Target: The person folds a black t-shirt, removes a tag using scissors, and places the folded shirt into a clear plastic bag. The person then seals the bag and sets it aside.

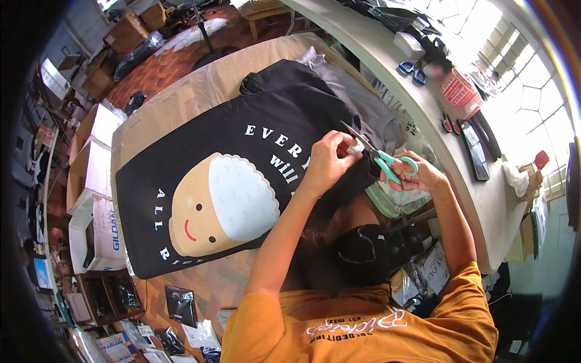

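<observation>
My right hand point(415, 172) holds scissors with mint-green handles point(386, 165), fingers through the loops. The blades point away to the upper left, past my left fingertips. Between the thumb and fingers of my left hand point(329, 159) is a small white piece point(356, 147), perhaps a fabric label, right beside the blades. Both hands are over a black T-shirt point(190, 122), spread with its print facing up. The print point(243, 195) is a smiling tan and pale-blue figure with white lettering around it. My left forearm hides part of the lettering.
A cardboard-covered surface point(181, 95) supports the shirt, beside grey garments point(327, 72). On the white table point(445, 154) at right lie blue-handled scissors point(412, 72), red-and-black scissors point(450, 123), a phone point(474, 149) and a tape roll point(460, 93). Open cartons point(93, 181) stand at left.
</observation>
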Tool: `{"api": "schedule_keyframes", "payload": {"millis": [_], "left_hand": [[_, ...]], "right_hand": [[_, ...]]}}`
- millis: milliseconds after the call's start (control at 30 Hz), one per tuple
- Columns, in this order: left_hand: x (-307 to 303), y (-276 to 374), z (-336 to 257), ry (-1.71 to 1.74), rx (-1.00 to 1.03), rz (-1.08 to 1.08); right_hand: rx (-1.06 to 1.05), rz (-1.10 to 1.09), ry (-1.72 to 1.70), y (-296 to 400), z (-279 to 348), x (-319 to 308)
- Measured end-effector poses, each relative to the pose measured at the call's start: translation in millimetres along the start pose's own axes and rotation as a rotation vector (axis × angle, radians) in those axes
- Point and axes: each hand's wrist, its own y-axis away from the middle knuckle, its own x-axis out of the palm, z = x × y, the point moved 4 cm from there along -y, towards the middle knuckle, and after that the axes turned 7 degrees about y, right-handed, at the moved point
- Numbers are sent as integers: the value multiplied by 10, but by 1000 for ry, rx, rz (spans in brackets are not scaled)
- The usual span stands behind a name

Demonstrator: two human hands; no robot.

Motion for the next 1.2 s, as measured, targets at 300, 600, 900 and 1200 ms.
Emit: {"api": "schedule_keyframes", "payload": {"millis": [300,600,900,1200], "left_hand": [[-14,-24,-16,147,-172,-51],[-43,-50,270,677,-349,39],[13,-1,171,287,-195,18],[-48,-74,190,320,-296,-20]], "right_hand": [[91,-65,90,38,81,63],[48,-51,325,115,172,105],[16,-17,101,198,80,78],[35,-5,154,237,59,8]]}}
